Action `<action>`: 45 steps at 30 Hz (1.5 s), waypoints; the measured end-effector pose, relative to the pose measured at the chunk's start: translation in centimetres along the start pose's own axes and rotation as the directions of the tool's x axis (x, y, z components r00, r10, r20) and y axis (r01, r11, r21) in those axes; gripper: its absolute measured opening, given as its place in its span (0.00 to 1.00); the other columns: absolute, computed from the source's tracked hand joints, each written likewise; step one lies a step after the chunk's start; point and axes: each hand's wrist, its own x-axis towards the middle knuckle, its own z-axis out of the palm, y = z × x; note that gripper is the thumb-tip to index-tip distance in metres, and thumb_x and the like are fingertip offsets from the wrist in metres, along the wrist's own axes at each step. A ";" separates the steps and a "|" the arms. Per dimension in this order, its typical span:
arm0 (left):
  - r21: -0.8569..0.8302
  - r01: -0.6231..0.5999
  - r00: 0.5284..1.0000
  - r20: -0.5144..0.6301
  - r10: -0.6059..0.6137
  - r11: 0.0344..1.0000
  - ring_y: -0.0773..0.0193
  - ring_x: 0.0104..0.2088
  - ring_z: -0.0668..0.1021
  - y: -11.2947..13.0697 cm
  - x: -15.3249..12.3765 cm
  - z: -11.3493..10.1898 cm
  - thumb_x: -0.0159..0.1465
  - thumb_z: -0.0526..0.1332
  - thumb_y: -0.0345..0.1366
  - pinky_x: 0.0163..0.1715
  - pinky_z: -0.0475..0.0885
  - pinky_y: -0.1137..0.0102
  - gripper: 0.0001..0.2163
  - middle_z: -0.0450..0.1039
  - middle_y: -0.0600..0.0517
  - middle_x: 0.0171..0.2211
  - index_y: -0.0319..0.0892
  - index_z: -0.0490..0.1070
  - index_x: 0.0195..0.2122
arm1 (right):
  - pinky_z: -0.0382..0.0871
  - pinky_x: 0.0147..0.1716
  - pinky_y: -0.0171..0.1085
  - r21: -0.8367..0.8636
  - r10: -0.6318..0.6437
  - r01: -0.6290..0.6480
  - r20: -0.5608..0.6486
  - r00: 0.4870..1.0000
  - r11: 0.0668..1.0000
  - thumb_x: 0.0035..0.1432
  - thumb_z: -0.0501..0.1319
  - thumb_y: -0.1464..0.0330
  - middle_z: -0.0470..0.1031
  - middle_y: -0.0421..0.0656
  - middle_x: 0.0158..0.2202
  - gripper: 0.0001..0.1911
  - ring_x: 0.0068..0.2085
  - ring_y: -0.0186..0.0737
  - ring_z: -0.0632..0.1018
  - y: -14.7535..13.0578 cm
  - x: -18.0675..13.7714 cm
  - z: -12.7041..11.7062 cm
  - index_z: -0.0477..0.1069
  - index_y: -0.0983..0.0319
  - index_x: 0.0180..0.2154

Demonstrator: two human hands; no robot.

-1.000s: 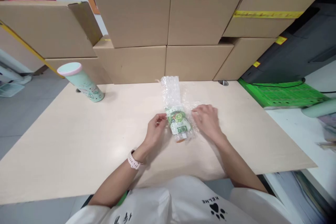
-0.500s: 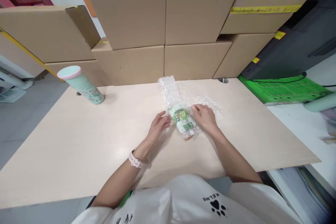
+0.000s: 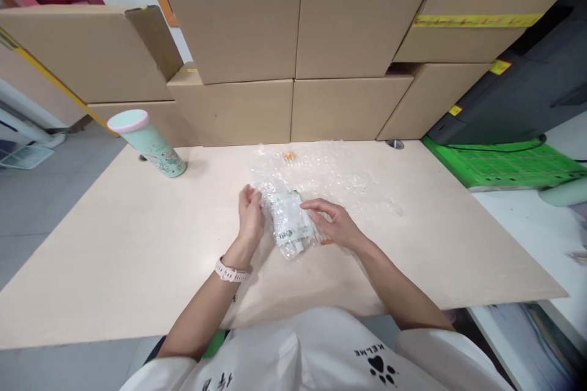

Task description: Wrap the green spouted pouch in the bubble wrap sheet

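Observation:
A packet with white and green print [image 3: 290, 226] lies in the middle of the table, partly covered by clear bubble wrap [image 3: 330, 165]. The wrap spreads out flat behind the packet and to its right. At the left edge of the wrap, my left hand [image 3: 251, 212] has its fingers closed, pinching the plastic. My right hand [image 3: 334, 223] rests at the packet's right side, fingers apart and fingertips touching the wrapped surface. Something small and orange shows beneath the right hand, and an orange mark [image 3: 289, 156] is seen through the far part of the wrap.
A mint tumbler with a pink rim [image 3: 153, 146] stands at the table's back left. Stacked cardboard boxes [image 3: 247, 111] form a wall along the back edge. To the right are a green plastic crate [image 3: 504, 165] and a dark grey case [image 3: 523, 85].
The packet has been turned over to the left, so its green-pictured face no longer shows. More wrap lies spread out. My left hand has closed on the wrap's edge; my right hand has shifted left.

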 end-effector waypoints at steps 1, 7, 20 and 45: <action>0.109 -0.116 0.989 -0.081 0.125 0.987 0.54 0.59 0.68 0.3 0.2 -0.4 0.64 0.60 0.38 0.57 0.66 0.58 0.23 0.62 0.44 0.62 0.45 0.61 0.60 | 0.68 0.53 0.45 -0.101 0.008 -0.014 -0.060 0.998 0.995 0.65 0.57 0.59 0.77 0.45 0.50 0.15 0.52 0.45 0.76 0.7 0.0 0.1 0.76 0.56 0.47; 0.505 -0.793 0.597 0.535 0.598 0.340 0.50 0.59 0.65 0.7 -2.9 0.1 0.69 0.55 0.38 0.60 0.59 0.49 0.16 0.67 0.45 0.58 0.46 0.69 0.56 | 0.66 0.42 0.39 -0.537 0.065 -0.087 -0.060 0.996 0.839 0.65 0.55 0.67 0.74 0.44 0.41 0.10 0.44 0.42 0.74 2.9 -0.3 -0.3 0.74 0.58 0.42; 0.512 -0.859 0.486 0.802 0.349 0.019 0.57 0.38 0.73 3.3 -4.3 -0.7 0.70 0.54 0.43 0.60 0.52 0.44 0.18 0.75 0.49 0.29 0.43 0.75 0.27 | 0.57 0.32 0.35 -0.669 0.244 -0.269 -0.133 0.961 0.693 0.66 0.53 0.67 0.75 0.40 0.38 0.11 0.37 0.38 0.75 1.8 -0.6 -1.2 0.76 0.56 0.38; 0.368 -0.179 0.924 0.382 0.027 0.912 0.47 0.63 0.63 0.4 -3.4 -3.2 0.55 0.69 0.41 0.52 0.70 0.57 0.50 0.49 0.37 0.69 0.47 0.37 0.72 | 0.66 0.31 0.38 -0.348 0.148 -0.179 -0.115 0.982 0.920 0.60 0.57 0.62 0.75 0.39 0.30 0.07 0.29 0.39 0.75 -2.5 0.2 4.1 0.66 0.58 0.36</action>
